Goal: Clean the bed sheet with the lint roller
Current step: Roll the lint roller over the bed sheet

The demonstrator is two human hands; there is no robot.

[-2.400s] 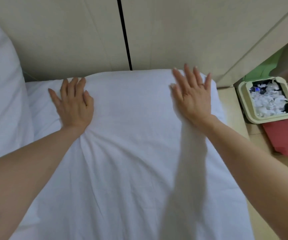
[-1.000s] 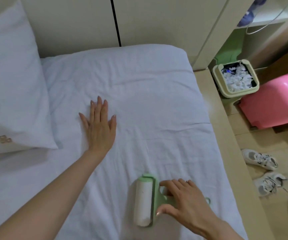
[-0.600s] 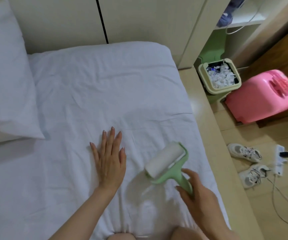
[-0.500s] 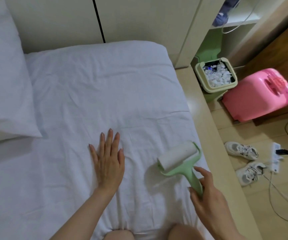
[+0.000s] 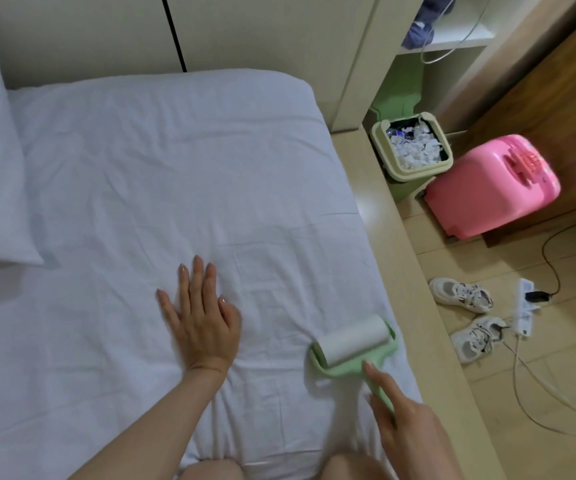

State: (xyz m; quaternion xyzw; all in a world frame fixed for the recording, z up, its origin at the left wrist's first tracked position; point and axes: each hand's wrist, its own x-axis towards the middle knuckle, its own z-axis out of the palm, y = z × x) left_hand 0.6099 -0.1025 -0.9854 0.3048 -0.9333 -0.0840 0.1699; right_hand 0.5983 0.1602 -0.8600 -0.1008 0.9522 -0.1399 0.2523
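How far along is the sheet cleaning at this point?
Early. Done: right hand grips the lint roller by its handle. In hand: roll on the bed sheet near its right edge, left hand pressing it flat. Left: seemingly most of the sheet; no cleaned patch shows.

Nothing legible for you to log. The lint roller [image 5: 348, 336] and bed sheet [image 5: 175, 168] show you no readable label, brand or number. Any markings on the power strip [image 5: 523, 308] and sneakers [image 5: 459, 294] are too small to read.
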